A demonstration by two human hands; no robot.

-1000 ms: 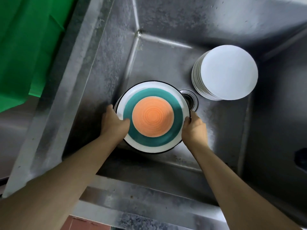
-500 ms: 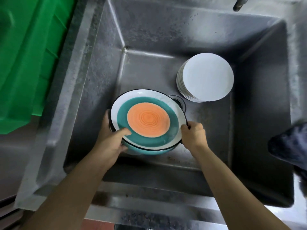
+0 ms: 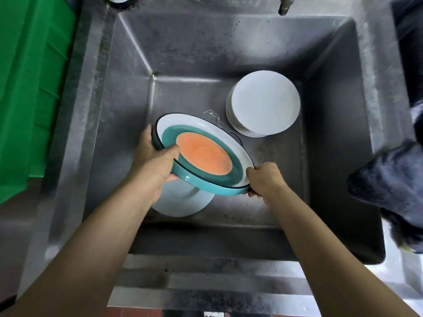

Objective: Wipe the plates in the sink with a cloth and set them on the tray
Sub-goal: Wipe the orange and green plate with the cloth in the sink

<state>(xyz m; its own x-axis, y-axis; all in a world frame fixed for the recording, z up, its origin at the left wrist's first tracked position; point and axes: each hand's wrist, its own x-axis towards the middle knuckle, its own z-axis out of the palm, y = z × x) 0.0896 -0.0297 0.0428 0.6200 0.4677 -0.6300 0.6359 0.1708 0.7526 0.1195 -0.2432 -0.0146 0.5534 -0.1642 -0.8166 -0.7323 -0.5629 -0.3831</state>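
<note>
A plate with an orange centre, a teal ring and a white rim (image 3: 203, 154) is held tilted above the bottom of the steel sink (image 3: 187, 53). My left hand (image 3: 153, 161) grips its left edge, thumb on the face. My right hand (image 3: 263, 179) grips its lower right rim. Below it a pale plate (image 3: 183, 202) lies on the sink bottom. A stack of several white plates (image 3: 263, 104) stands at the back right of the sink. A dark cloth (image 3: 389, 175) lies on the sink's right edge.
A green tray (image 3: 29, 88) stands to the left of the sink. A tap spout (image 3: 285, 5) hangs over the sink's back wall. Water spills off the tilted plate's far edge. The steel counter edge (image 3: 206, 282) runs along the front.
Both hands have lifted the coloured plate and tilted it, its far edge down and water running off. The pale plate beneath has come into sight.
</note>
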